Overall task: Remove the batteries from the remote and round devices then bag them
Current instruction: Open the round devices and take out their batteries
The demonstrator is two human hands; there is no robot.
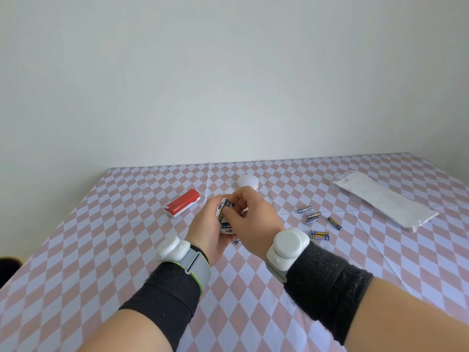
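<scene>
My left hand (206, 229) grips a white round device (223, 216) above the table, its open back showing blue batteries. My right hand (250, 219) reaches over it, fingers curled and pinching at a battery inside. A second white round device (247, 183) sits on the table behind my hands. Several loose blue batteries (314, 217) lie to the right, with a pair (320, 235) side by side nearest my right wrist. One more battery (237, 241) peeks out under my hands. A clear plastic bag (383, 198) lies flat at the far right.
A red and white remote-like device (182, 202) lies left of my hands. The checked tablecloth (101, 250) covers the table, which ends at a white wall behind. A dark object (9, 269) shows at the left edge.
</scene>
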